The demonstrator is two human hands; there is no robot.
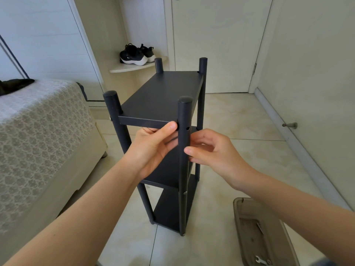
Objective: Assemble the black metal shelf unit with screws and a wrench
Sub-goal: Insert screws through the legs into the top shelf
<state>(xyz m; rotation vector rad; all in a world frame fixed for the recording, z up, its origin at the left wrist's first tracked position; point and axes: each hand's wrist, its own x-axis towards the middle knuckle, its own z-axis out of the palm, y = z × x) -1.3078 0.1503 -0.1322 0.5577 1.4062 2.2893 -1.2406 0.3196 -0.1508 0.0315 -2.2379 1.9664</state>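
Note:
A black metal shelf unit stands upright on the tiled floor, with round posts at its corners and three boards. My left hand grips the front edge of the top board beside the near right post, thumb on top of the edge. My right hand is curled at the right side of that post, just below an open screw hole; whether it holds a screw cannot be seen. A small silver wrench lies in a beige tray at the lower right.
The beige tray sits on the floor right of the shelf with small hardware in it. A bed with a patterned cover fills the left. Black sneakers rest on a corner ledge behind. Doors and a door stop line the right wall.

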